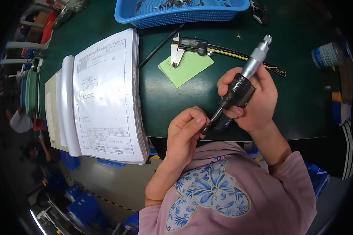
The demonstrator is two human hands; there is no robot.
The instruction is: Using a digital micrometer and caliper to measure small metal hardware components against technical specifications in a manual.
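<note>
My right hand (259,102) is wrapped round a micrometer (236,91) with a black frame and a silver thimble. The tool is tilted, its thimble up to the right and its measuring end down to the left. My left hand (188,131) pinches a small brownish metal part (207,126) at the jaws of the micrometer. Fingertips hide most of that part, so its shape does not show. Beyond my hands, a digital caliper (202,46) lies with its jaws on a green sticky note (188,68).
On the left an open binder of technical drawings (102,98) overhangs the near edge of the green table (157,105). A black pen (161,46) lies beside it. At the back stands a blue basket (184,17) holding small parts. A clear bottle (327,55) is at the right.
</note>
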